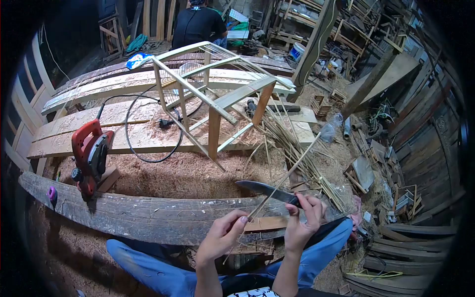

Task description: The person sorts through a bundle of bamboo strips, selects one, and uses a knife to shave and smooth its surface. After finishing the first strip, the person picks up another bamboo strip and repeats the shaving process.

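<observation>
Between the thumb and fingers of my left hand (225, 234) is a long thin bamboo strip (287, 175), slanting up and away to the right. My right hand (305, 218) grips the handle of a knife (262, 189), its dark blade pointing left and crossing the strip just beyond my left fingertips. Both hands are over my lap, near the edge of a worn plank (148, 218). A short piece of pale wood (267, 223) lies on the plank behind the hands. More bamboo strips (297, 153) are heaped beyond the knife.
A red electric planer (90, 156) rests at the left on the plank, near a purple roll (52, 194). A wooden frame (213, 106) stands on shaving-covered boards (64, 123), with a black cable (129, 141) looping beside it. A person (198, 24) sits at the back. Wood pieces (405, 252) are stacked right.
</observation>
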The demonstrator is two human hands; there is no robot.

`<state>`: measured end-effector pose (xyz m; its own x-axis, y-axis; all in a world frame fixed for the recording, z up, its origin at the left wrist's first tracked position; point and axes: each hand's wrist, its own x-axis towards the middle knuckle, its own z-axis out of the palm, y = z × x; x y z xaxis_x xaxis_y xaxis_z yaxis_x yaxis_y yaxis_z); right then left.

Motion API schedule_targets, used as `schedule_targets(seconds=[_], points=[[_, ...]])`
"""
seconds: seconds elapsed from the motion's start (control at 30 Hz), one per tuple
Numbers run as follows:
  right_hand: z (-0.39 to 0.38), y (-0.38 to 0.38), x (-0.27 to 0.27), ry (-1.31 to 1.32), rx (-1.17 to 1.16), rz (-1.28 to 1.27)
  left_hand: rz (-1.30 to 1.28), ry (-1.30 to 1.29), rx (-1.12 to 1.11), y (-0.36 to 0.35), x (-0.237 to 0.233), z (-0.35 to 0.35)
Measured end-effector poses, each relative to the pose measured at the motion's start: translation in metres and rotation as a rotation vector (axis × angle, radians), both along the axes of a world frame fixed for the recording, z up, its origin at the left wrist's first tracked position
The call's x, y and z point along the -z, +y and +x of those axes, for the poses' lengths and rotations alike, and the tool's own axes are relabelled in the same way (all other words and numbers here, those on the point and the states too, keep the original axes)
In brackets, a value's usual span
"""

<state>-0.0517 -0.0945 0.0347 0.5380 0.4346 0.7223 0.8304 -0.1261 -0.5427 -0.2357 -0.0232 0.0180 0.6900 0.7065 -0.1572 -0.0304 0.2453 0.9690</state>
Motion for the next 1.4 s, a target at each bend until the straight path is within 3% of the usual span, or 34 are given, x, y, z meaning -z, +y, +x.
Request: schedule_targets(seconds=[0.13,0.27,0.4,0.77,0.93,1.13,1.2,1.27,1.4], points=[[-0.003,0.002,0.003,0.017,-0.059,-0.040,-0.083,-0.203,-0.064,0.000,0.013,0.001],[-0.015,0.005,0.003,0.004,-0.156,-0.122,-0.227,-0.299,-0.141,-0.007,-0.007,0.011],[-0.021,0.006,0.006,0.010,-0.195,-0.188,-0.238,-0.184,-0.174,-0.007,0.006,0.010],[-0.020,-0.002,0.016,-0.002,-0.050,-0.178,-0.202,-0.297,-0.077,-0.012,0.002,0.020],[-0.007,0.001,0.019,0.100,0.014,-0.022,-0.114,-0.204,-0.039,-0.020,-0.005,0.029],[-0.009,-0.002,0.013,-0.022,0.132,-0.161,-0.104,-0.189,-0.026,-0.019,0.001,0.035],[-0.009,0.001,0.018,0.026,0.096,-0.116,0.004,-0.154,-0.050,-0.021,-0.001,0.036],[-0.011,0.003,0.018,0.074,0.057,-0.072,-0.060,-0.165,-0.046,-0.017,0.002,0.029],[-0.018,0.008,-0.004,-0.004,-0.028,-0.179,-0.054,-0.222,-0.091,-0.007,0.003,0.019]])
